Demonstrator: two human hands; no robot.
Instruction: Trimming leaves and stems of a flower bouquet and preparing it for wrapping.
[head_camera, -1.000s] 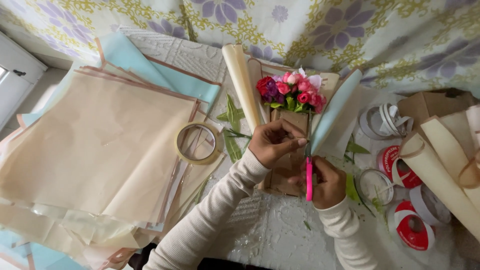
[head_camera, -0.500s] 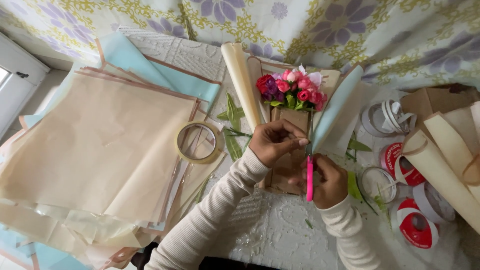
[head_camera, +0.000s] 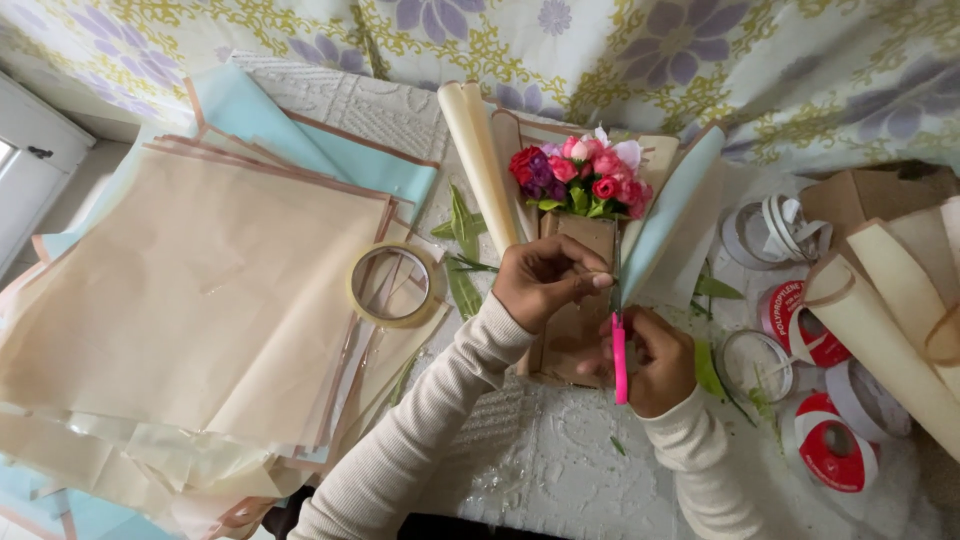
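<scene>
Both hands are busy: your right hand (head_camera: 655, 360) grips pink-handled scissors (head_camera: 619, 345), your left hand (head_camera: 545, 280) pinches the brown wrap (head_camera: 575, 300). Further up, the small bouquet (head_camera: 580, 180) already sits wrapped; trimming looks unfinished, and the ribbon spools (head_camera: 830, 450) lie unused.

My two bare hands, left (head_camera: 545, 282) and right (head_camera: 655, 360), in ribbed cream knit sleeves (head_camera: 420, 440) with snug cuffs.

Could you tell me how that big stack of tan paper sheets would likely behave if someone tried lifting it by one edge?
The paper stack would probably flop: its sheets look thin and lie loose, with edges fanned unevenly. Single sheets seem light and may slide apart. The tape roll resting on its edge could slip off.
</scene>
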